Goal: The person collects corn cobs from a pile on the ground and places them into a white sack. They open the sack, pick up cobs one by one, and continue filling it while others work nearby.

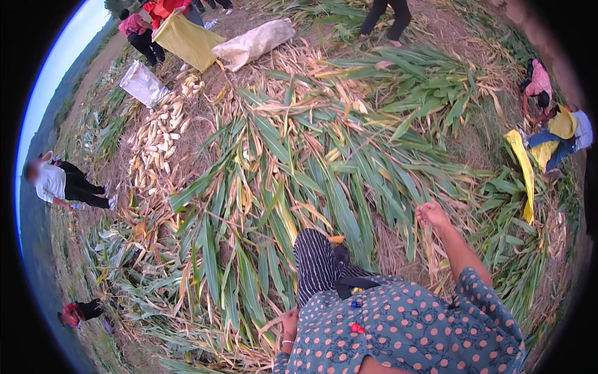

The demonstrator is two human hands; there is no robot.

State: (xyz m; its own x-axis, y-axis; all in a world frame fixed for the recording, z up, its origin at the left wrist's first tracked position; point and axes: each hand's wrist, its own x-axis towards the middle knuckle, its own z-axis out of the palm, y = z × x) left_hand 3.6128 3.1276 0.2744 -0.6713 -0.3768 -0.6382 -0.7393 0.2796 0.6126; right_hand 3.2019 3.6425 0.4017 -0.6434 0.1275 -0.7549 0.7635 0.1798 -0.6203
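My right hand (430, 215) is raised to the right of my knees, above cut maize stalks with long green leaves (343, 205). Its fingers are curled in and nothing shows in them. Low at my left side is my left hand (290, 323), a light band at its wrist. A dry tan maize leaf or stalk (272, 322) meets its fingers; whether they grip it cannot be made out. Between the hands are my striped trouser leg (312, 262) and dotted top (397, 318). By my foot lies an orange-yellow piece (336, 239), perhaps a maize ear.
Husked maize ears (156, 140) lie heaped at the left, beside a white sack (142, 84). Beyond are a yellow sack (187, 42) held by a person and a pale sack (256, 43). Two people bend near a yellow sheet (522, 173) at right. Another person (70, 182) stands left.
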